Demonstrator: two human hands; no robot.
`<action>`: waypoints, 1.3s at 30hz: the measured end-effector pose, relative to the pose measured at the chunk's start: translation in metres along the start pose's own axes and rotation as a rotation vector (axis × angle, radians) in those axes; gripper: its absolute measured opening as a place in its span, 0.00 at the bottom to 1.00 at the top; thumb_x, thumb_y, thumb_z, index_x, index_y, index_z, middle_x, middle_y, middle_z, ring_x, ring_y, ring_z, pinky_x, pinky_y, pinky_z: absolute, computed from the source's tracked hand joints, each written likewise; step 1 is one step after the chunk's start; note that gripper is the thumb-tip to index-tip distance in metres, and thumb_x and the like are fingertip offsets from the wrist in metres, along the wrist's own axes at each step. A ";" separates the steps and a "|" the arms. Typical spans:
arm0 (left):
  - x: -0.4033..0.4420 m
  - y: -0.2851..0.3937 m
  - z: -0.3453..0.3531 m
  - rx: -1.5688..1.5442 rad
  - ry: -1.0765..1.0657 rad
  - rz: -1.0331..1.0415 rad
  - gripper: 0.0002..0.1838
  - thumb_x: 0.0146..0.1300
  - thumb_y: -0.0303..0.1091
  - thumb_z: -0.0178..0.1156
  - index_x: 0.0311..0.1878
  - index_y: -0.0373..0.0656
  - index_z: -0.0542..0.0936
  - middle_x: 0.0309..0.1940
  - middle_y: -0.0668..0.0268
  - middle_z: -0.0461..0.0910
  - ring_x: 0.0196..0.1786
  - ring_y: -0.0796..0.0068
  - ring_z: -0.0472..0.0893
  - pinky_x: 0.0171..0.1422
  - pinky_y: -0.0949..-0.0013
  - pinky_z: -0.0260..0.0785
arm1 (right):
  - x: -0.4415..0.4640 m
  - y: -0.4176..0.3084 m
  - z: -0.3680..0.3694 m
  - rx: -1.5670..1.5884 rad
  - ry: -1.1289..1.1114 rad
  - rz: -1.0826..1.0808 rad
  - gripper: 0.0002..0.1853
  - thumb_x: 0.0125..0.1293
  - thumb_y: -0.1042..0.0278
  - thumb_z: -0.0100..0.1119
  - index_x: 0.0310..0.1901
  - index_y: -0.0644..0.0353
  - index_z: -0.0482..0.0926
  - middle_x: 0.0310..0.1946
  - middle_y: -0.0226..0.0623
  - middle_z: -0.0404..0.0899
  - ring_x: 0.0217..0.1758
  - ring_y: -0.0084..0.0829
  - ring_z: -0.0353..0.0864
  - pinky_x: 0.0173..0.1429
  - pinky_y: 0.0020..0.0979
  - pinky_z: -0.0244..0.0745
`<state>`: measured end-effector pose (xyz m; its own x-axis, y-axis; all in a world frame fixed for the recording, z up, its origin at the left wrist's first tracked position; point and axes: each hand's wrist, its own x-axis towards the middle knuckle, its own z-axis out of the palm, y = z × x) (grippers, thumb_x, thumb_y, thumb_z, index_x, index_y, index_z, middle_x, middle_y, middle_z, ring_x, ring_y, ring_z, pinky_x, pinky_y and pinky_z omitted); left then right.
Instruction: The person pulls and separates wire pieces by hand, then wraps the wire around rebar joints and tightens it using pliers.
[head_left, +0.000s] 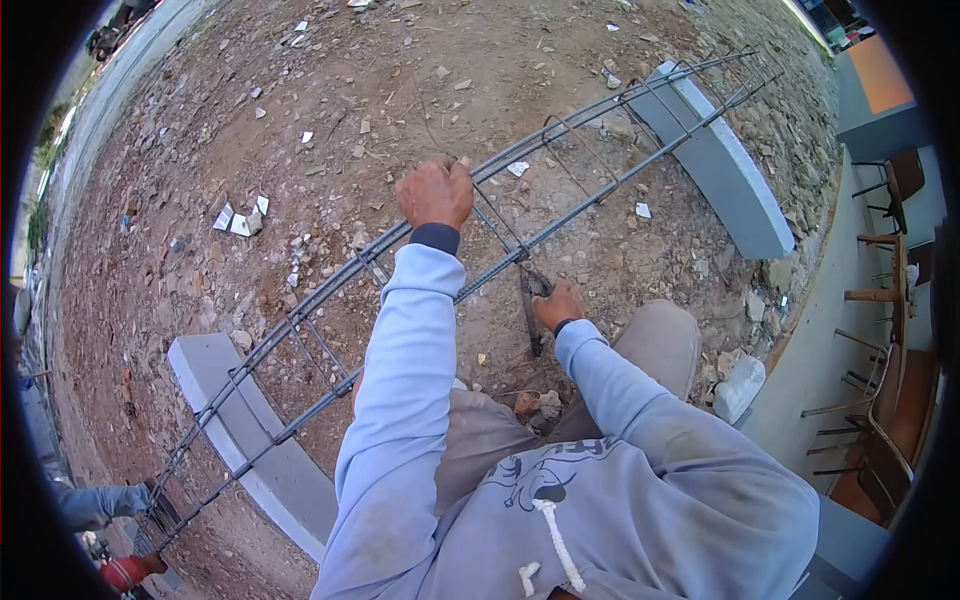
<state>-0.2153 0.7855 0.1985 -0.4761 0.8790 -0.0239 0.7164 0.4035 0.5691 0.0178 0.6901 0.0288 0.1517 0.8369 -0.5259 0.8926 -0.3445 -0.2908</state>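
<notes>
A long rebar cage [565, 220] of steel bars with square stirrups runs diagonally across in front of me. My left hand [437, 192] is closed around its far bars, near a stirrup. Below the near bar, my right hand [560, 305] grips dark pincers [531, 318]. Their jaws meet the near bar where a stirrup crosses it. Whether tie wire sits in the jaws is too small to make out.
Two grey slab-like supports, one at right [715, 165] and one at left [255, 440], hold up the cage. Another person's hand [153, 564] is at its lower-left end. Rubble and tile shards [240, 224] litter the dirt. Chairs [880, 400] stand at the right, near a white block [740, 388].
</notes>
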 end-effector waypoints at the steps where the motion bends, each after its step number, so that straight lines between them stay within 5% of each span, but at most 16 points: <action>1: 0.001 -0.001 0.001 -0.003 0.027 0.004 0.18 0.58 0.51 0.59 0.32 0.46 0.85 0.29 0.52 0.82 0.37 0.50 0.81 0.44 0.54 0.70 | -0.004 -0.003 0.009 -0.080 -0.008 0.031 0.35 0.52 0.53 0.66 0.59 0.60 0.65 0.61 0.50 0.64 0.63 0.46 0.65 0.63 0.45 0.64; 3: 0.002 -0.003 0.002 0.006 0.024 -0.009 0.18 0.58 0.52 0.59 0.32 0.46 0.85 0.29 0.52 0.82 0.37 0.51 0.81 0.43 0.54 0.70 | -0.005 -0.006 0.022 -0.247 -0.042 0.068 0.44 0.51 0.49 0.68 0.65 0.57 0.57 0.65 0.46 0.59 0.68 0.48 0.59 0.64 0.54 0.61; 9: 0.006 -0.003 -0.006 -0.050 -0.075 -0.054 0.17 0.55 0.50 0.62 0.31 0.44 0.85 0.29 0.53 0.82 0.37 0.52 0.82 0.43 0.56 0.71 | -0.011 -0.005 0.021 -0.412 -0.085 -0.024 0.49 0.51 0.51 0.69 0.69 0.59 0.52 0.63 0.46 0.61 0.67 0.45 0.61 0.62 0.52 0.65; 15: 0.012 -0.015 -0.006 -0.125 -0.168 0.027 0.13 0.50 0.44 0.67 0.35 0.47 0.85 0.32 0.56 0.84 0.39 0.56 0.82 0.45 0.58 0.73 | 0.010 0.003 0.017 -0.279 -0.164 -0.078 0.42 0.50 0.57 0.68 0.64 0.64 0.58 0.58 0.50 0.68 0.58 0.50 0.73 0.61 0.42 0.70; 18: 0.008 -0.016 -0.005 -0.126 -0.178 0.025 0.13 0.49 0.41 0.68 0.36 0.43 0.85 0.32 0.57 0.84 0.37 0.60 0.83 0.43 0.62 0.73 | 0.021 0.007 0.022 -0.168 -0.078 -0.145 0.30 0.54 0.66 0.59 0.59 0.62 0.62 0.57 0.58 0.68 0.54 0.57 0.74 0.61 0.47 0.69; 25: 0.006 -0.020 -0.003 -0.147 -0.158 0.094 0.13 0.50 0.36 0.67 0.38 0.40 0.84 0.33 0.57 0.84 0.38 0.62 0.84 0.45 0.64 0.74 | 0.005 0.007 0.021 -0.322 -0.105 -0.065 0.50 0.52 0.54 0.69 0.70 0.57 0.47 0.66 0.58 0.56 0.57 0.56 0.73 0.61 0.43 0.70; 28: 0.000 -0.015 -0.006 -0.160 -0.168 0.066 0.13 0.51 0.35 0.65 0.39 0.40 0.83 0.34 0.56 0.84 0.40 0.61 0.84 0.46 0.64 0.73 | -0.001 0.010 0.032 -0.364 -0.142 0.028 0.49 0.52 0.57 0.68 0.70 0.57 0.47 0.66 0.59 0.55 0.57 0.55 0.73 0.60 0.42 0.72; 29: 0.000 -0.014 -0.005 -0.147 -0.155 0.077 0.13 0.51 0.34 0.65 0.40 0.40 0.83 0.35 0.56 0.84 0.40 0.61 0.83 0.47 0.64 0.73 | -0.003 0.010 0.032 -0.328 -0.153 0.078 0.38 0.56 0.64 0.64 0.65 0.57 0.54 0.63 0.51 0.59 0.64 0.46 0.67 0.60 0.37 0.73; 32: -0.002 -0.014 -0.004 -0.120 -0.130 0.079 0.13 0.52 0.34 0.64 0.40 0.40 0.83 0.36 0.55 0.84 0.41 0.59 0.83 0.48 0.63 0.73 | -0.004 0.012 0.029 -0.339 -0.155 -0.007 0.37 0.56 0.65 0.63 0.65 0.58 0.54 0.64 0.51 0.58 0.65 0.47 0.66 0.60 0.39 0.72; 36: 0.000 -0.009 -0.006 -0.096 -0.153 0.024 0.13 0.52 0.36 0.63 0.40 0.41 0.83 0.37 0.54 0.83 0.43 0.57 0.82 0.49 0.61 0.73 | -0.014 -0.004 0.006 -0.205 -0.128 -0.048 0.37 0.51 0.63 0.58 0.63 0.62 0.57 0.58 0.55 0.66 0.58 0.50 0.73 0.60 0.41 0.71; 39: 0.002 -0.007 -0.008 -0.084 -0.164 0.012 0.14 0.52 0.37 0.61 0.40 0.41 0.83 0.37 0.53 0.83 0.44 0.56 0.82 0.50 0.60 0.72 | -0.004 -0.009 -0.007 0.181 -0.157 -0.038 0.29 0.49 0.64 0.53 0.56 0.66 0.68 0.47 0.58 0.75 0.53 0.52 0.76 0.57 0.40 0.72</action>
<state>-0.2254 0.7820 0.2009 -0.3732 0.9162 -0.1462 0.6736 0.3759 0.6364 0.0124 0.6927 0.0394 0.0387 0.7791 -0.6256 0.8038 -0.3963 -0.4437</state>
